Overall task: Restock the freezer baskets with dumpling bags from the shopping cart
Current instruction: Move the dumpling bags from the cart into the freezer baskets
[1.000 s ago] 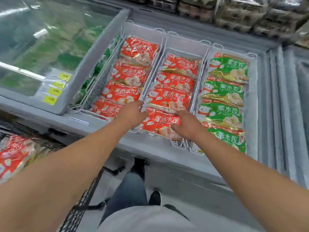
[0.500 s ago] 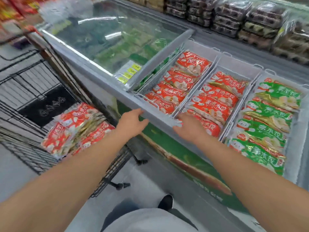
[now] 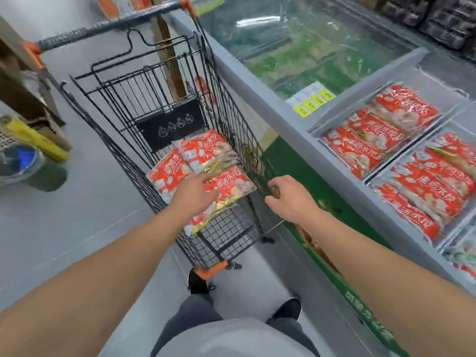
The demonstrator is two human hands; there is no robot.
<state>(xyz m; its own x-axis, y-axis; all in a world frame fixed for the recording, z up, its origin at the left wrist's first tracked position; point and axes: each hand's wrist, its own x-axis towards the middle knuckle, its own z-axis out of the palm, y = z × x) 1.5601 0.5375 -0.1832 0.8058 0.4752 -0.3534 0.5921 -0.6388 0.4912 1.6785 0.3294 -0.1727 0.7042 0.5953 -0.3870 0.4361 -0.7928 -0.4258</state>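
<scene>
Freezer [image 3: 291, 124] at right, cart [image 3: 144, 104] at left, both hands reaching over the cart.

The freezer runs along the right side; its open baskets [image 3: 381, 99] hold rows of red bags [image 3: 371, 140], and a glass lid [image 3: 309, 42] covers the far section. The wire cart stands just beside it with a loose pile of dumpling bags [image 3: 203, 153] in its near end. The left hand [image 3: 194, 195] lies over the pile, fingers spread and relaxed, holding nothing. The right hand [image 3: 289, 199] hangs by the cart's right wall, fingers loosely curled, gripping nothing.
</scene>
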